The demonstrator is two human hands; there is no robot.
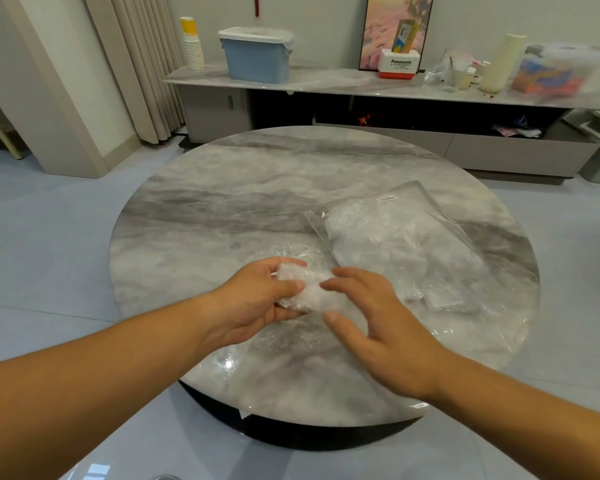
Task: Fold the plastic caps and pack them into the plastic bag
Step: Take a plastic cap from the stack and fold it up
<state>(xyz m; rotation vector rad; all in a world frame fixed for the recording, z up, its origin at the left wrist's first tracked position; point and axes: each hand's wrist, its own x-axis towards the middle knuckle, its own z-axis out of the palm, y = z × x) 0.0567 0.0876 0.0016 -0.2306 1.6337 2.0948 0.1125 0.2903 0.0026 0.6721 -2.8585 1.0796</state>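
Folded cap [303,292] pinched in left hand [257,306] grip; right hand [371,320] fingers spread beside.

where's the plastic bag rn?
Head view: the plastic bag lies flat on the right half of the round table, just beyond the right hand, already stuffed with caps.

Hands: two, the left hand [257,299] and the right hand [378,327], at frame centre.
Folded plastic cap [303,289]: one, between the hands.
Loose plastic caps: at least two, one [297,252] just above the hands and one [284,341] below them; exact count unclear.
Plastic bag [399,237]: one, right of centre.
Round marble table [222,202]: one.
Blue storage box [257,57]: one, upper middle.
Paper cup stack [192,43]: one, upper left.
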